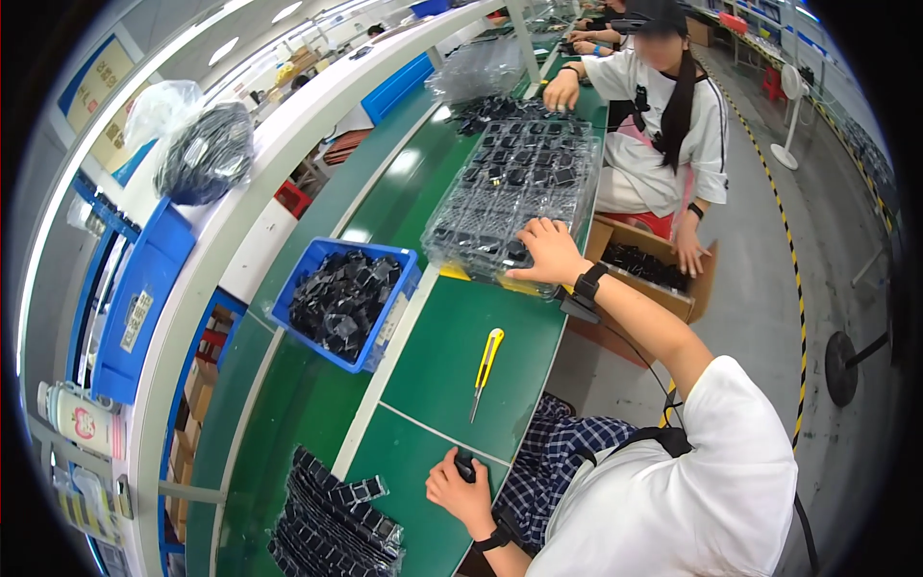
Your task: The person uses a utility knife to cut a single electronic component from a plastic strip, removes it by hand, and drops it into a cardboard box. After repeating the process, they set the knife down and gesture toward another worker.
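My left hand [460, 495] is closed around a small black rounded piece [465, 465] at the near edge of the green bench; its kind is unclear. My right hand [550, 254] lies with fingers apart on the near corner of a stack of clear plastic trays [481, 208]. Small black square parts [517, 177] sit in some of the top tray's pockets. One dark part is close under my right fingers, and I cannot see a grip on it. Between my hands, a yellow utility knife [488, 361] lies on the bench [433, 337], blade extended.
A blue bin [413, 279] heaped with black parts stands left of the knife. Strips of black squares [336, 524] lie at lower left. Across the trays sits a co-worker [663, 115], one hand by the trays, the other at a cardboard box [707, 288] of black parts.
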`<state>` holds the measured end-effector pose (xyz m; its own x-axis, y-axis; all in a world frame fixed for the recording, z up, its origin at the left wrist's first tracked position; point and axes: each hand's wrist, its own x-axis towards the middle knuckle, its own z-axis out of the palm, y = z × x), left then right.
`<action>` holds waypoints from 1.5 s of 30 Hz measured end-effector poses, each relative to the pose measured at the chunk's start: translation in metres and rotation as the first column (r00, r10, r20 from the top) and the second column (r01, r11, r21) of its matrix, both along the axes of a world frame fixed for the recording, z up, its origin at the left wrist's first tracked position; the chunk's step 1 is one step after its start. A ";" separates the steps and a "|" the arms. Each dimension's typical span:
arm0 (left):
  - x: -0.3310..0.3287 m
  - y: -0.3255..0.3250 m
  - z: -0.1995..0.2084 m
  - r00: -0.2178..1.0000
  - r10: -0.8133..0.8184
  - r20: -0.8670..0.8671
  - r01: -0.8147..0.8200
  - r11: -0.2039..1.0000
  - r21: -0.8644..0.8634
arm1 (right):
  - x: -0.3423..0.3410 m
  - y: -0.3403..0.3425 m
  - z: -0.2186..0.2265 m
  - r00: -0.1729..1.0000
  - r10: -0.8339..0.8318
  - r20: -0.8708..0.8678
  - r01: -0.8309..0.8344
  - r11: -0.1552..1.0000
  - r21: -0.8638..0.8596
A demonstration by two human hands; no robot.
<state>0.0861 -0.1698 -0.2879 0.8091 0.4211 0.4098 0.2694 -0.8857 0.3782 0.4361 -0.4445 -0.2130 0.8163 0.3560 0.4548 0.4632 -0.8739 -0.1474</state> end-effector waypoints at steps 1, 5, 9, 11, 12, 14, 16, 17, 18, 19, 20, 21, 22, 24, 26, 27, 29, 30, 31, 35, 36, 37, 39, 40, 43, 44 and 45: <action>0.001 -0.001 0.002 1.000 -0.005 -0.001 0.005 1.000 -0.011 | -0.001 0.003 -0.002 1.000 -0.016 -0.004 0.016 1.000 0.014; 0.002 -0.001 0.006 1.000 -0.017 0.007 0.017 1.000 -0.018 | -0.004 0.020 -0.012 0.999 -0.032 0.044 0.030 0.999 0.039; 0.002 -0.001 0.008 1.000 -0.027 -0.011 0.027 1.000 -0.015 | -0.008 0.032 -0.019 0.990 -0.009 0.141 0.002 0.999 0.052; 0.003 -0.001 0.005 0.999 -0.046 0.011 0.046 0.999 0.007 | -0.009 0.035 -0.022 0.982 0.000 0.191 -0.008 0.999 0.042; 0.000 -0.001 0.005 0.998 -0.057 0.014 0.056 0.998 0.012 | -0.011 0.036 -0.025 0.981 -0.011 0.194 0.002 0.999 0.047; -0.003 0.000 0.002 0.999 -0.048 0.009 0.048 0.999 0.004 | -0.016 0.043 -0.030 0.973 0.008 0.230 -0.014 1.000 0.023; -0.004 0.000 0.001 0.998 -0.058 0.008 0.058 0.998 0.017 | -0.017 0.040 -0.033 0.968 0.006 0.251 -0.014 1.000 0.028; -0.005 0.000 0.000 0.998 -0.060 -0.002 0.060 0.998 0.028 | -0.017 0.037 -0.034 0.973 0.017 0.230 -0.023 0.999 0.026; -0.006 -0.002 -0.001 0.998 -0.067 -0.002 0.067 0.997 0.024 | -0.016 0.033 -0.036 0.978 0.027 0.207 -0.033 0.999 0.024; -0.005 0.000 0.000 0.997 -0.072 -0.014 0.072 0.997 0.029 | -0.017 0.031 -0.034 0.981 0.040 0.192 -0.047 0.998 0.031; -0.004 0.000 -0.001 0.997 -0.075 -0.028 0.076 0.997 0.032 | -0.016 0.030 -0.032 0.981 0.036 0.190 -0.043 0.999 0.029; -0.003 0.001 -0.002 0.995 -0.094 -0.021 0.095 0.994 0.061 | -0.015 0.029 -0.032 0.981 0.050 0.187 -0.062 0.996 0.059; -0.002 0.002 0.002 0.997 -0.081 -0.017 0.082 0.995 0.062 | -0.016 0.032 -0.026 0.978 0.079 0.193 -0.098 0.991 0.091; -0.003 0.001 0.010 0.991 -0.114 -0.069 0.118 0.991 0.068 | -0.027 0.033 -0.020 0.982 0.081 0.169 -0.098 0.991 0.093; 0.003 0.007 0.012 0.990 -0.123 -0.074 0.132 0.984 0.119 | -0.038 0.040 -0.012 0.903 0.130 0.410 -0.219 0.959 0.178; 0.006 0.011 0.011 0.987 -0.142 -0.081 0.152 0.981 0.124 | -0.045 0.048 -0.009 0.885 0.172 0.432 -0.280 0.939 0.200; 0.001 0.008 0.015 0.985 -0.136 -0.109 0.149 0.981 0.121 | -0.067 0.058 -0.013 0.847 0.322 0.423 -0.443 0.867 0.229; 0.002 0.008 0.020 0.980 -0.147 -0.137 0.165 0.978 0.126 | -0.081 0.064 -0.015 0.822 0.405 0.401 -0.519 0.822 0.235; 0.003 0.007 0.025 0.975 -0.158 -0.156 0.179 0.975 0.133 | -0.092 0.067 -0.020 0.802 0.466 0.373 -0.574 0.775 0.266; 0.002 0.001 0.027 0.985 -0.067 -0.157 0.082 0.992 0.094 | -0.121 0.080 -0.044 0.786 0.587 0.195 -0.602 0.652 0.462; 0.001 0.002 0.031 0.985 -0.030 -0.169 0.048 0.993 0.105 | -0.123 0.082 -0.048 0.797 0.583 0.156 -0.578 0.661 0.479; 0.002 0.002 0.037 0.986 -0.040 -0.162 0.043 0.999 0.012 | -0.122 0.080 -0.053 0.783 0.603 0.152 -0.589 0.642 0.491; 0.014 0.004 0.060 0.991 -0.075 -0.113 0.047 0.971 -0.233 | -0.112 0.078 -0.063 0.817 0.568 0.098 -0.541 0.697 0.471; 0.023 0.011 0.072 0.993 -0.108 -0.053 0.089 0.955 -0.284 | -0.109 0.080 -0.065 0.805 0.585 0.101 -0.555 0.681 0.478; 0.081 0.029 0.114 0.987 -0.151 0.064 0.163 0.942 -0.293 | -0.097 0.077 -0.065 0.872 0.485 -0.059 -0.371 0.735 0.567; 0.106 0.038 0.125 0.976 -0.182 0.123 0.210 0.937 -0.280 | -0.096 0.077 -0.066 0.876 0.480 -0.055 -0.368 0.737 0.568; 0.134 0.045 0.135 0.972 -0.176 0.154 0.211 0.943 -0.258 | -0.094 0.079 -0.070 0.893 0.439 -0.097 -0.313 0.761 0.568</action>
